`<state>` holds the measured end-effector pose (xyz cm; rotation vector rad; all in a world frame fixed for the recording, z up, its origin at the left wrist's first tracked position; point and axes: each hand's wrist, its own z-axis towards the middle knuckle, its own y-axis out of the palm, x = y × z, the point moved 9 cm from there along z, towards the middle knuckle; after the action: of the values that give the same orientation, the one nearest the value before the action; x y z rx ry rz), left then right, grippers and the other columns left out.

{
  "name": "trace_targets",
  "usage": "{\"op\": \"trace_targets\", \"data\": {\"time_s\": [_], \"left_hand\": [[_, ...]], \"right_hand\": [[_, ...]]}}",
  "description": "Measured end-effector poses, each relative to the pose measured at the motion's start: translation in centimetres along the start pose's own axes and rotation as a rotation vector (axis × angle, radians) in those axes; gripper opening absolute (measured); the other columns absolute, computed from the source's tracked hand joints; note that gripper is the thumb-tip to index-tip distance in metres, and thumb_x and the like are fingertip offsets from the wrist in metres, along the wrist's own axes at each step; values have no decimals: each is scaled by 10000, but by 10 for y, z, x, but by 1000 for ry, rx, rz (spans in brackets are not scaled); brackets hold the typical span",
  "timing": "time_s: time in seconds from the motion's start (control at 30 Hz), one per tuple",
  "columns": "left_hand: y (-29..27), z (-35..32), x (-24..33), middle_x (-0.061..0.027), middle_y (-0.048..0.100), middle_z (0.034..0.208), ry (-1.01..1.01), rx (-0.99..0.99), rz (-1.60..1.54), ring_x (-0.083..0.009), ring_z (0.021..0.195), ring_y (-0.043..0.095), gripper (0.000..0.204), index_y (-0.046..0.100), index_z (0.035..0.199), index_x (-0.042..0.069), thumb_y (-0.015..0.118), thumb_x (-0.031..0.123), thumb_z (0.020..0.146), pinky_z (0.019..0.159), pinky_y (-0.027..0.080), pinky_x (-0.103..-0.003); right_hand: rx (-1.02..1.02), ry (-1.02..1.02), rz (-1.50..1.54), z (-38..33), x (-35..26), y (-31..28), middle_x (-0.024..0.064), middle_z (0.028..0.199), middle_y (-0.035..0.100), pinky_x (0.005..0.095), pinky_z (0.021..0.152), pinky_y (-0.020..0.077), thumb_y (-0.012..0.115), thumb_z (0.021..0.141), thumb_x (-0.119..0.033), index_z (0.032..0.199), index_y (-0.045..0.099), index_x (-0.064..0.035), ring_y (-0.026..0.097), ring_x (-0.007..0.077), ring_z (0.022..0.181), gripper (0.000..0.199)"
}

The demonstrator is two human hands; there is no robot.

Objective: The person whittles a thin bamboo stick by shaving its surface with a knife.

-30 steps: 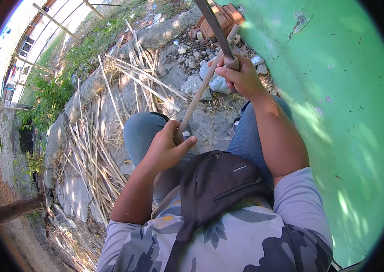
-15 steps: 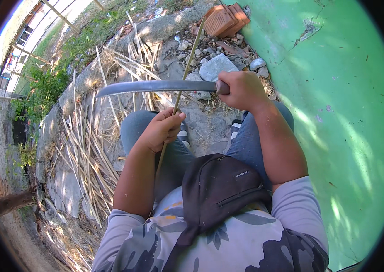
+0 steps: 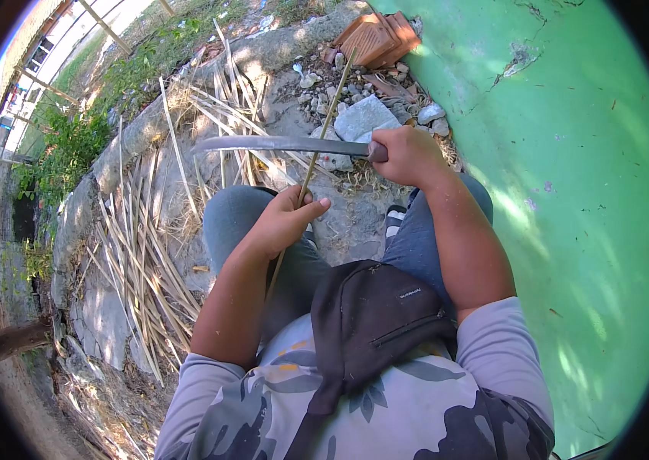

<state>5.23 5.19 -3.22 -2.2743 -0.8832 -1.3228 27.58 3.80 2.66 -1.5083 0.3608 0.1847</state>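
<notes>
One slender pale strip (image 3: 333, 106) is being handled in the head view. It looks unbroken along its visible length, so work on this piece appears unfinished, while many loose strips (image 3: 140, 268) lie heaped on the ground (image 3: 351, 203) to the left, apart from both hands. The left hand (image 3: 282, 224) pinches the strip low down, letting it pass between thumb and curled fingers; its upper part slants away toward the broken roof tiles (image 3: 376, 40), its lower end running back beside the left knee (image 3: 234, 218). The right hand (image 3: 411, 157) is wrapped round the handle of a long curved machete (image 3: 286, 144), whose blade crosses the strip just beyond the left hand; whether they touch is hard to judge.
</notes>
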Motion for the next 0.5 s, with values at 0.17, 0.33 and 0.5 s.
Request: {"op": "trace_targets", "data": {"time_s": [0.17,0.33,0.5], "left_hand": [[1,-2,3,50,455,749,60,-9,62,-59,653,398,351,493,881,102,734,354,922,553,334,-248],[0,1,5,43,463,758,67,21,65,-67,678,406,361,491,879,104,737,367,916,582,345,-248],[-2,1,-1,28,469,751,82,22,129,-76,679,419,383,494,880,80,737,373,912,583,363,-263]], "right_hand": [[37,106,72,9,27,-6,127,846,718,461,758,552,704,748,-231,883,709,-162,699,349,852,152],[127,70,102,11,33,-2,169,823,695,481,712,532,712,755,-241,901,682,-107,681,386,815,200],[-13,26,-3,4,3,-4,132,867,720,470,749,546,695,765,-229,904,712,-153,699,350,846,159]]}}
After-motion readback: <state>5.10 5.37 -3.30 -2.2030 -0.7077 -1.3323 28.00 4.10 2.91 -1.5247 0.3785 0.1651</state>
